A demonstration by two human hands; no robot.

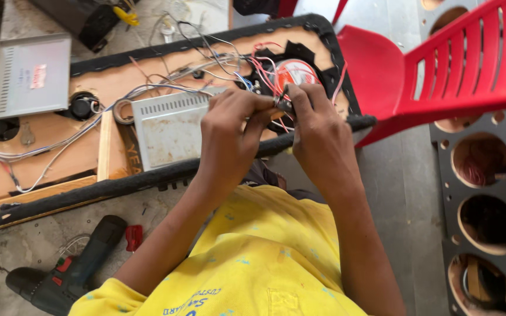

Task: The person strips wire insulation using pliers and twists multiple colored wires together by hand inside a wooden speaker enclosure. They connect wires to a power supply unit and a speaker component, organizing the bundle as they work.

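Both hands meet over the open back of a wooden speaker box (48,169) with a black padded edge. My left hand (233,131) and my right hand (316,131) pinch a small dark part (284,105) between their fingertips, with thin red and pink wires (265,73) running from it. Just beyond the fingers sits a round speaker magnet (293,71) with an orange and white label. What exactly the dark part is stays hidden by the fingers.
A grey vented metal box (168,129) lies left of my hands, another grey box (24,73) at far left. Loose wires (147,90) cross the wood. Red plastic chair (440,64) at right, black panel with round holes (487,193) below it, cordless drill (68,272) bottom left.
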